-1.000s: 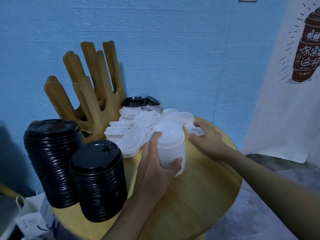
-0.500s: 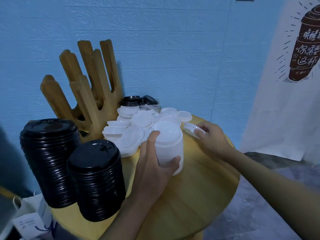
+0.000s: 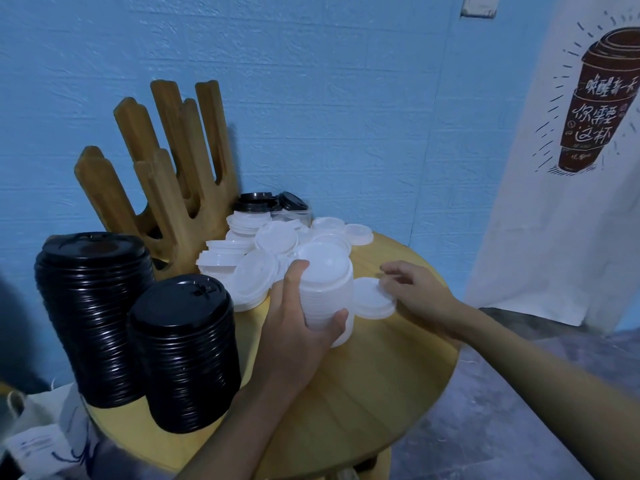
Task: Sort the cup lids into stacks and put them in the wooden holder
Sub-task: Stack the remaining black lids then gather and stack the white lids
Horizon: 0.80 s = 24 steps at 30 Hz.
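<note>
My left hand [image 3: 298, 320] is wrapped around a tall stack of white lids [image 3: 327, 289] standing on the round wooden table [image 3: 374, 386]. Just right of that stack, my right hand [image 3: 419, 292] holds a single white lid [image 3: 372, 297] by its edge. Behind them lies a loose heap of white lids [image 3: 266, 247]. The wooden holder [image 3: 173, 188] with upright prongs stands at the back left, nothing in its slots. Two tall stacks of black lids [image 3: 183, 355] [image 3: 93, 317] stand at the front left.
A few black lids [image 3: 256, 202] and a clear container sit behind the white heap by the blue wall. A white banner with a cup drawing [image 3: 571, 150] hangs at right. A white paper bag [image 3: 41, 441] is at lower left, beside the table.
My right hand has picked a single white lid off the table at the far right and brought it left, next to the stack held by my left hand.
</note>
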Available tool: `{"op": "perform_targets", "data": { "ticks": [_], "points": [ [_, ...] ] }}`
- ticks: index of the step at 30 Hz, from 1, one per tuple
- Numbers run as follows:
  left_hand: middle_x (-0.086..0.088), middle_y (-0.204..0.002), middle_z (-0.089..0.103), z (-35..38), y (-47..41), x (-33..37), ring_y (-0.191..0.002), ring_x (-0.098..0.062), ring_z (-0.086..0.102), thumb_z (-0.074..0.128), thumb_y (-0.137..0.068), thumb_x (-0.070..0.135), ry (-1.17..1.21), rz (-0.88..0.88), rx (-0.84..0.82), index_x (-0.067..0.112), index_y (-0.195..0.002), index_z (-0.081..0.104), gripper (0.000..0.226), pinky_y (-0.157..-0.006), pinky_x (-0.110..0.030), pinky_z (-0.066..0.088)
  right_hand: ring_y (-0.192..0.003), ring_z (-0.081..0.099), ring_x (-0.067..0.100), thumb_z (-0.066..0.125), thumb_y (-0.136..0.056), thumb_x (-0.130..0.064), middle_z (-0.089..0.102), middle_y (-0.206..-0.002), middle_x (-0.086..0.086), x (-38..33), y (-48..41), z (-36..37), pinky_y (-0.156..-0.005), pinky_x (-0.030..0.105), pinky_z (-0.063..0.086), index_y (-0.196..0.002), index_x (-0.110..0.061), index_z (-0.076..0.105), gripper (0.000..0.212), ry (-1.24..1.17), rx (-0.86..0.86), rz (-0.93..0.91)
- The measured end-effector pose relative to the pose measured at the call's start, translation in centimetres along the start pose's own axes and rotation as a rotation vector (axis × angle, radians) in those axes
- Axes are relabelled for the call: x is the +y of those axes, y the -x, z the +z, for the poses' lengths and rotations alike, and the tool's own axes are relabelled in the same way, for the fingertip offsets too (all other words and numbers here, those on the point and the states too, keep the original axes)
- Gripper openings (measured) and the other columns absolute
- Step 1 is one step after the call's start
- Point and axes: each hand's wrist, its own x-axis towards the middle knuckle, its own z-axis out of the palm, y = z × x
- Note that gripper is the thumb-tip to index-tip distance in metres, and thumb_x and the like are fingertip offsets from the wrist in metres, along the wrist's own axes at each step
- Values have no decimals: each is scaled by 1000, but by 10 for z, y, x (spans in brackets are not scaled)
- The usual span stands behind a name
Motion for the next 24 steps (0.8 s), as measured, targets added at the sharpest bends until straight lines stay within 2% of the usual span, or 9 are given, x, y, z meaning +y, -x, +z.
{"op": "perform_targets", "data": {
  "ticks": [3, 5, 8, 11, 13, 16, 18, 21, 24],
  "points": [
    [13, -137, 39, 1, 0, 0, -108, 7, 34, 79, -79, 39, -15, 2, 7, 46, -141, 24, 84, -88, -19, 34, -110, 54, 5, 74, -83, -37, 57, -123, -16, 3, 3, -1, -92, 20, 41, -128, -25, 59, 49, 56, -177, -51],
    [15, -135, 37, 1, 0, 0, -106, 8, 33, 79, -79, 40, -18, 2, 4, 48, -140, 23, 83, -87, -19, 33, -116, 52, 6, 81, -76, -36, 54, -130, -13, 4, 5, -2, -101, 24, 40, -128, -27, 58, 58, 143, -237, -72],
    [20, -133, 33, 0, 0, 0, -106, 11, 30, 78, -79, 40, -15, 5, -2, 45, -143, 23, 84, -86, -16, 31, -115, 51, 10, 82, -75, -32, 53, -129, -7, 6, 7, -1, -102, 26, 41, -121, -28, 59, 52, 152, -85, -73],
    [26, -135, 29, 0, -1, 0, -110, 16, 25, 78, -80, 39, 4, 12, -9, 47, -147, 20, 89, -89, -13, 28, -113, 53, 14, 79, -78, -33, 50, -125, -5, -7, 9, -4, -99, 31, 44, -115, -30, 59, 43, -33, 164, -61],
    [28, -141, 26, -1, -1, 1, -116, 17, 24, 78, -81, 39, 25, 16, -18, 51, -150, 13, 96, -93, -13, 26, -110, 55, 12, 77, -81, -33, 52, -124, -3, -29, 13, -8, -92, 25, 45, -111, -31, 61, 34, -167, 255, -124],
    [27, -151, 21, -3, -1, 3, -130, 12, 23, 78, -80, 45, 59, 19, -22, 60, -147, -1, 104, -103, -19, 27, -105, 57, 12, 75, -82, -37, 55, -120, -3, -72, 24, -8, -91, 26, 46, -107, -37, 63, 27, -267, 191, -268],
    [20, -160, 18, -2, 0, 3, -141, 1, 25, 77, -78, 52, 64, 11, -4, 54, -149, -5, 109, -107, -23, 30, -107, 56, 9, 76, -81, -38, 53, -121, -5, -95, 31, 0, -95, 27, 45, -105, -38, 64, 26, -257, 95, -328],
    [4, -159, 29, 1, -1, 2, -138, -11, 40, 76, -71, 60, 54, -57, 11, 43, -151, -11, 119, -96, -21, 38, -114, 49, -2, 74, -81, -40, 49, -121, -11, -110, 34, 13, -101, 23, 40, -107, -39, 65, 28, -150, -28, -341],
    [4, -141, 46, 1, -2, 3, -114, -9, 52, 75, -64, 67, 65, -136, -1, 35, -152, -7, 124, -73, -6, 42, -112, 43, -7, 70, -83, -48, 43, -123, -10, -111, 34, 23, -92, 13, 38, -116, -39, 64, 35, 27, -93, -334]
  ]
}}
